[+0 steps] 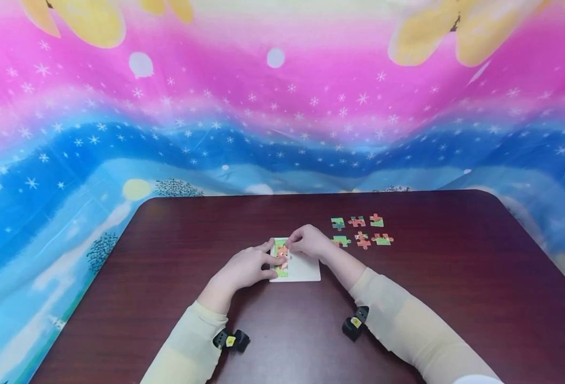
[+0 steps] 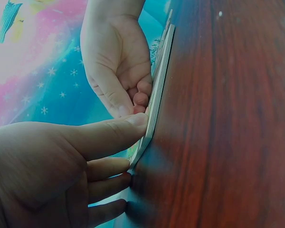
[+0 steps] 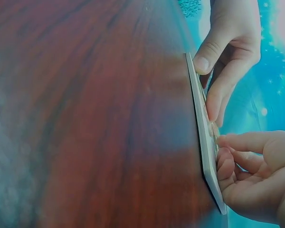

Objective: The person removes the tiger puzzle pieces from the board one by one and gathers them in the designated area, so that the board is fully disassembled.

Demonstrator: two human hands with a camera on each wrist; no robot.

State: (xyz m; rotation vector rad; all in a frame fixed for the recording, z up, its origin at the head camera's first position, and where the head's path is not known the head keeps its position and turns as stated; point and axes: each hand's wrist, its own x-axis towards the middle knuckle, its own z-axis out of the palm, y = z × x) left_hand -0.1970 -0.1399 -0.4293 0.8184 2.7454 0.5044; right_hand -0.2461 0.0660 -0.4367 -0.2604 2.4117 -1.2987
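Note:
A white puzzle board (image 1: 306,271) lies flat on the table, with a column of green and orange jigsaw pieces (image 1: 278,271) along its left side. The left hand (image 1: 244,266) spreads over that side, its fingers fairly straight and resting on the pieces and the board's edge. In the left wrist view, the left thumb (image 2: 114,133) lies on the board's rim. The right hand (image 1: 309,242) bends over the top of the board with curled fingers; thumb and forefinger pinch at the edge of an upper piece. In the right wrist view, the fingertips (image 3: 223,141) largely cover that spot.
Several loose jigsaw pieces (image 1: 357,221) lie in two rows right of the board, one partly behind the right hand. Each sleeve carries a black wrist camera (image 1: 231,340). A patterned cloth (image 1: 282,106) hangs behind the dark wooden table (image 1: 191,224).

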